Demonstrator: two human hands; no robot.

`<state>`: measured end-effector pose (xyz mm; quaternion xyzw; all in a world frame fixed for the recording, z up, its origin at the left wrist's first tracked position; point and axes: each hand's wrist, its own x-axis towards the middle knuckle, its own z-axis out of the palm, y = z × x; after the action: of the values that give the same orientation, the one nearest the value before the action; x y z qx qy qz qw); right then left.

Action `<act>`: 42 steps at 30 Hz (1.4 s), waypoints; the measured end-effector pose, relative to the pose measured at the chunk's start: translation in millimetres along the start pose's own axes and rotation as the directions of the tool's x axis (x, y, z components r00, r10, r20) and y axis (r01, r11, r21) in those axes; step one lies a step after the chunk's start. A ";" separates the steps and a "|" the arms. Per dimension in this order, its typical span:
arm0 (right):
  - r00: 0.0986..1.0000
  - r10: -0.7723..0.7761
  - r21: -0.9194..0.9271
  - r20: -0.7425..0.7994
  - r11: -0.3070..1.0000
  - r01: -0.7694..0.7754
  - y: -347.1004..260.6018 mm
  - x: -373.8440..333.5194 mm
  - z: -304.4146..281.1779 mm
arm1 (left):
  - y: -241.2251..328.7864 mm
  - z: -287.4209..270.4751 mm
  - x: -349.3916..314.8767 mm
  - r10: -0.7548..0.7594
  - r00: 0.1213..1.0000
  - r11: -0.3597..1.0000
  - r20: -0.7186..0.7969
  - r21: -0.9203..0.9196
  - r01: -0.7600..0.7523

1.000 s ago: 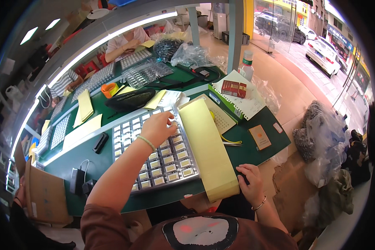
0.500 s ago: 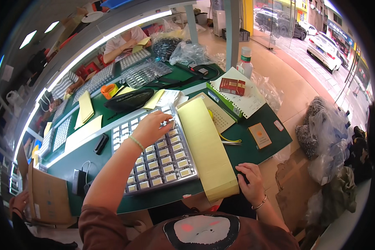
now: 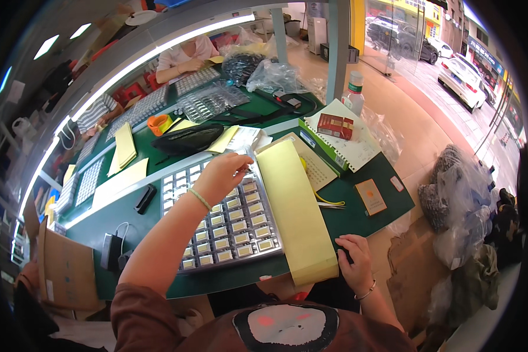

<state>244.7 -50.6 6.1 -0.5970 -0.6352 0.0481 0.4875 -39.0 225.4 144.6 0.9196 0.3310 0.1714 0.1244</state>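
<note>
A clear plastic tray (image 3: 253,222) lies on the green table in front of me, its cells filled with rows of small silver pieces with pale rectangular faces. Over the far right part of the tray is my left hand (image 3: 224,176), fingers bent and drawn together at the tips. Whatever they pinch is too small to make out. My right hand (image 3: 355,258) rests at the table's near edge, right of a long yellow card strip (image 3: 296,220). Its fingers curl around a dark spot that I cannot identify. The strip lies along the tray's right side.
Scissors (image 3: 332,205) with a yellow handle and an orange-white box (image 3: 370,197) lie to the right. Beyond are a notebook (image 3: 358,149), a red box (image 3: 335,126) and a bottle (image 3: 353,94). A black pouch (image 3: 188,139) lies behind the tray; a cardboard box (image 3: 70,270) stands left. Co-workers sit across.
My left hand has shifted slightly toward the tray's far end, and its fingers have curled in more. The right hand stays at the table edge. The whole view has moved a little.
</note>
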 end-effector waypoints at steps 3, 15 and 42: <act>1.000 -0.003 -0.004 0.000 1.000 0.003 -0.8 1.4 0.8 | 2.9 10.7 -14.2 0.077 0.996 0.992 -0.036 0.100 -0.073; 1.000 0.012 -0.014 0.013 1.000 -0.012 -1.8 6.3 -0.9 | 14.7 11.8 -30.6 0.076 0.996 0.988 -0.037 0.134 -0.071; 0.901 -0.340 -0.139 0.269 0.912 0.385 14.3 -13.3 -14.8 | 138.8 149.8 -109.3 0.307 0.942 0.950 0.133 -0.107 -0.294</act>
<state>262.4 -65.0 -2.9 -0.5010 -0.7911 -0.0329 0.3492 20.2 32.8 30.2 0.9633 0.1687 0.1335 0.1603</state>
